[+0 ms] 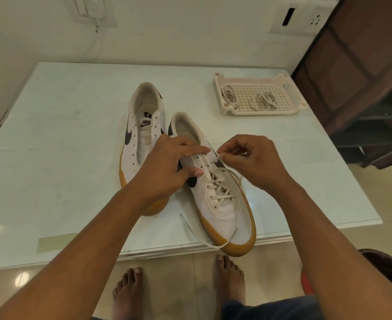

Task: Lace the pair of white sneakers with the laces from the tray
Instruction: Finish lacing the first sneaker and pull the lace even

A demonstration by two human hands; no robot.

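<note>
Lace (pixel 218 184): soft, limp, light; probably best pinched near its tip.
Right grip (pixel 252 162): pinches the free end, three o'clock of the eyelets.
Left grip (pixel 167 167): clasps the sneaker (pixel 222 215) upper, steadying it.

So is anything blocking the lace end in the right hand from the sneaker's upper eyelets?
Nothing visible. The right hand pinches the lace right beside them; the left hand holds the sneaker, fingers lying farther back.

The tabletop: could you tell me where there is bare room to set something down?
Bare: the table left of the unlaced sneaker; the far strip left of the tray; the right side between tray and near edge. Crowded: the middle, where the left hand holds the half-laced sneaker and the right hand pinches its lace.
</note>
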